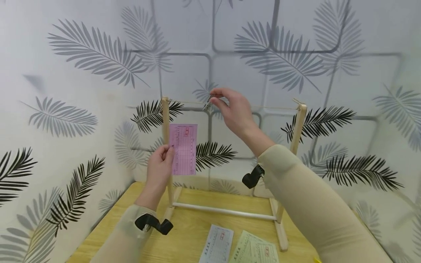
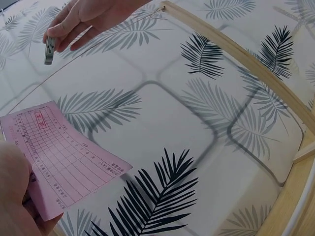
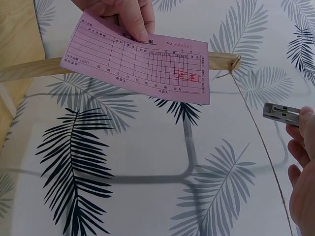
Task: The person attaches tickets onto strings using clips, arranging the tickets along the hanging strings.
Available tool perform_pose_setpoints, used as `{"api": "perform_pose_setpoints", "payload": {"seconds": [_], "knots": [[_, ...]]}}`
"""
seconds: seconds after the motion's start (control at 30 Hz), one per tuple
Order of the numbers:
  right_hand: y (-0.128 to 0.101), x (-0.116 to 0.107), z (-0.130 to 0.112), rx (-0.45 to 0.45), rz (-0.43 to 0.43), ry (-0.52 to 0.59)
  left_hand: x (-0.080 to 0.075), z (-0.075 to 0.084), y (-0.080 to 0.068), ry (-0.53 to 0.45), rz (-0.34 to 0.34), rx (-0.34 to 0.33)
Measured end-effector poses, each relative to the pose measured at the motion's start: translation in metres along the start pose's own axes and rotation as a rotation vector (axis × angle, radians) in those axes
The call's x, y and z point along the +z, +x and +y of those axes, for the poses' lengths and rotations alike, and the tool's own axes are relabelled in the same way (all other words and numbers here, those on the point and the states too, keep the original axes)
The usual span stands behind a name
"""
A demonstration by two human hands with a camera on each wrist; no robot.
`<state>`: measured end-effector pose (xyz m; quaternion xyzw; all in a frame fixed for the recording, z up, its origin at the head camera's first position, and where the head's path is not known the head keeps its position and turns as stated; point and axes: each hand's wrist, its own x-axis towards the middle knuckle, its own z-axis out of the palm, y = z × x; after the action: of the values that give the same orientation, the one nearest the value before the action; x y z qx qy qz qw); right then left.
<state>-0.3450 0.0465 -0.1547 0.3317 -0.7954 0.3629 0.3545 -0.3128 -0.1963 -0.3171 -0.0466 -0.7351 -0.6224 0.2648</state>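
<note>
One pink slip [image 1: 183, 149] (L hand [image 1: 160, 166]), one clip [image 1: 207, 106] (R hand [image 1: 234, 111]).

walls: white, grey and black palm-leaf print [image 1: 98, 58] | table: light wood [image 1: 194, 223] | light: even

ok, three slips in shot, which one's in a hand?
The pink slip, pinched upright by the left hand beside the frame's left post. The white slip and green slip lie flat on the table.
</note>
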Motion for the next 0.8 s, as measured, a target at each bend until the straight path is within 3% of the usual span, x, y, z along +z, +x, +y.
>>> {"api": "perform_pose_setpoints", "payload": {"seconds": [0.33, 0.8], "knots": [[0.031, 0.017, -0.007, 0.046, -0.029, -0.082, 0.000, 0.006, 0.013, 0.057, 0.034, 0.033], [0.056, 0.039, -0.013, 0.125, -0.062, -0.120, 0.003, 0.011, 0.025, 0.097, 0.030, -0.017]]}}
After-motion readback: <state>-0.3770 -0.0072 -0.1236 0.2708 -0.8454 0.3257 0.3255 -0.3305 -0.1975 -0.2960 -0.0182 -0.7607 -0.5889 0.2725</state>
